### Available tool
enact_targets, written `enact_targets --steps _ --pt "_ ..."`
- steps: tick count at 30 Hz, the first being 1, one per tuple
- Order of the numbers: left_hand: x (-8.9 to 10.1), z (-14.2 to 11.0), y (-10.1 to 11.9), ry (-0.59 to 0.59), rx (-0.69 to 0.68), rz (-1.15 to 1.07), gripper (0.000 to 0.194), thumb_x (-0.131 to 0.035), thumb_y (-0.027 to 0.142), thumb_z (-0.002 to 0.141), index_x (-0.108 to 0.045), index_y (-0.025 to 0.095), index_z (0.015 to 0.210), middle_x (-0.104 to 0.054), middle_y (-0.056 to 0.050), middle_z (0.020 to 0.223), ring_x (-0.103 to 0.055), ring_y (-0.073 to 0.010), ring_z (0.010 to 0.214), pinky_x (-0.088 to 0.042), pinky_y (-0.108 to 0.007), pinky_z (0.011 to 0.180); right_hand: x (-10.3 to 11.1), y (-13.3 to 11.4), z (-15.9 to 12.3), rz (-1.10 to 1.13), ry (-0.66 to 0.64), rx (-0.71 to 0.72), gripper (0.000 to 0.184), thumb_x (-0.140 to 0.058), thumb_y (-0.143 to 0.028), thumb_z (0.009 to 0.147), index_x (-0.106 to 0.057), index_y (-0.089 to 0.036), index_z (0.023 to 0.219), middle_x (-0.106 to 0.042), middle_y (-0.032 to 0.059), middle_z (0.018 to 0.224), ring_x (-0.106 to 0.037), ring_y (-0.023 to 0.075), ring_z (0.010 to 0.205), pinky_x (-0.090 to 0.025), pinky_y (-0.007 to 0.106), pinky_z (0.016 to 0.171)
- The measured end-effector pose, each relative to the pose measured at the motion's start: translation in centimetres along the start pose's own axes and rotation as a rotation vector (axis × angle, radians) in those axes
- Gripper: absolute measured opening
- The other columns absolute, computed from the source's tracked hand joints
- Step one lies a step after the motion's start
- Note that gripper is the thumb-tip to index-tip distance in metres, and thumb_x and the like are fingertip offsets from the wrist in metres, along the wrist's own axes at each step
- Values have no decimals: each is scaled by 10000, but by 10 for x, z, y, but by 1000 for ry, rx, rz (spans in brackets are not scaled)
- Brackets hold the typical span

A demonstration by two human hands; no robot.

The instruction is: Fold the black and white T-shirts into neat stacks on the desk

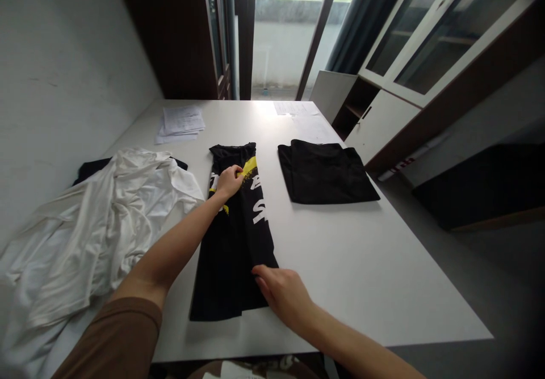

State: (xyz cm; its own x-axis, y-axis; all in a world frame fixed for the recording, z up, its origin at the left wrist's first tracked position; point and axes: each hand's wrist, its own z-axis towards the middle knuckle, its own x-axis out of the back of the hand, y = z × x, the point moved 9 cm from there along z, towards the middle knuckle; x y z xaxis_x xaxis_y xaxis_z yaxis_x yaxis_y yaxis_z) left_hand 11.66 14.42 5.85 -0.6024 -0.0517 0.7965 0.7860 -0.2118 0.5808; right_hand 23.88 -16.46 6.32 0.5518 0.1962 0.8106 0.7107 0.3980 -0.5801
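Observation:
A black garment with yellow and white print lies folded into a long strip in the middle of the table, its narrower end away from me. Whether it is a shirt or something else, I cannot tell. My left hand is closed on the cloth at the upper part, beside the yellow patch. Lower down, my right hand pinches the right edge near the wide end, thumb and forefinger together. A folded plain black cloth lies flat on the right, apart from both hands.
Crumpled white garments are heaped on the left, with dark cloth beneath. Papers lie at the far left of the white table, and more sheets at its far edge. A wall stands left, cabinets right.

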Motion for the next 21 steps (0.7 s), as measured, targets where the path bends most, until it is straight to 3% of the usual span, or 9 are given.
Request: enact_targets --steps 3,5,9,13,17,21 --pt "8 -28 0 4 -121 134 275 -573 205 897 -705 176 1136 -671 -104 1035 -584 -257 1039 -436 -361 984 -18 -20 4 126 -127 178 251 -481 -206 1022 -660 -221 1197 -762 43 948 -716 178 822 -522 264 728" --pt "20 -53 -1 10 -218 167 309 -536 205 925 -689 190 1192 -655 -112 1121 -562 -275 1128 -424 -406 1049 -14 -21 3 181 -160 287 336 -481 -190 1010 -609 -201 1320 -756 65 1005 -699 189 871 -543 290 787" --pt "45 -116 -9 -158 -450 137 361 -464 118 923 -682 202 1198 -649 -103 1230 -562 -257 1203 -444 -435 1097 19 5 1 94 -116 399 420 -430 -65 952 -630 -199 1296 -727 105 1141 -646 228 1107 -538 381 957" --pt "69 -182 -21 -348 -595 124 426 -465 37 854 -709 236 1141 -674 -77 1272 -557 -258 1290 -442 -481 1145 30 30 4 -101 -201 437 515 -519 -102 927 -585 -241 1418 -570 114 1469 -418 291 1455 -385 525 1185" --pt "81 -239 -13 -518 -693 109 551 -529 33 771 -663 257 1257 -622 -79 1413 -500 -270 1394 -406 -495 1194 19 32 10 -139 -237 495 560 -634 -210 878 -575 -251 1434 -496 108 1540 -342 320 1502 -267 581 1249" --pt "82 -278 1 -631 -763 93 699 -702 217 715 -568 253 1401 -493 -121 1558 -439 -335 1449 -310 -575 1237 8 27 19 -237 -95 590 324 -615 -160 907 -670 -219 1220 -599 125 1403 -448 298 1422 -315 579 1229"
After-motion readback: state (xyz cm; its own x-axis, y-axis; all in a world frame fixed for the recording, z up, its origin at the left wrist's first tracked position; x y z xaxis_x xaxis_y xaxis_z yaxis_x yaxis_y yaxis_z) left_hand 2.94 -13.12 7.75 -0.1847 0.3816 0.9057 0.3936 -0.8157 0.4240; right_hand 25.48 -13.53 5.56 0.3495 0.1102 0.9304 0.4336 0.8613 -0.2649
